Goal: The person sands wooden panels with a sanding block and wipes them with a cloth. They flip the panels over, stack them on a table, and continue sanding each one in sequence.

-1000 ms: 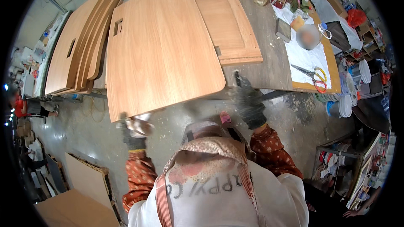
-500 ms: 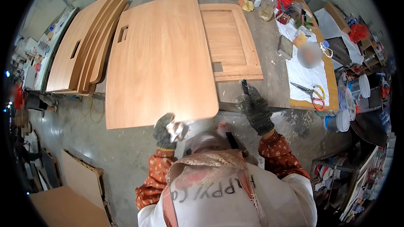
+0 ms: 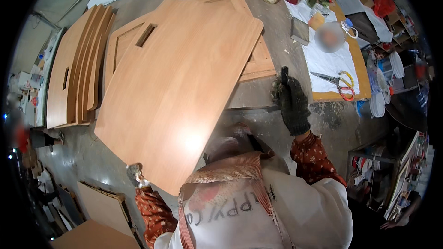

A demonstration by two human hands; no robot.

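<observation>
So I've got this big wooden panel (image 3: pixel 180 87) in front of me, rounded corners, orange-brown veneer, lying tilted across the workbench (image 3: pixel 277 23). Its long axis runs from near-left by my hip up to far-right, where its far end overlaps a framed cabinet door (image 3: pixel 260 62) lying flat on the bench. There's a slot cut near its far-left corner.

My left hand (image 3: pixel 134 175) is down at the near-left corner of the panel, gloved, right at the edge. Honestly it's small and blurry in the view, so I can't tell whether it's closed on the edge or just resting against it. My right hand (image 3: pixel 293 103), in a dark glove, is up at the near edge of the bench, off the panel's right side, fist wrapped around a thin dark tool (image 3: pixel 284 74) that sticks up out of it. It isn't touching the panel.

So the left hand is the one actually at the panel; the right sits apart from it.

More panels of the same kind (image 3: pixel 78 69) are stacked off to the far left. Scissors (image 3: pixel 332 79) lie on a white sheet to the right.
</observation>
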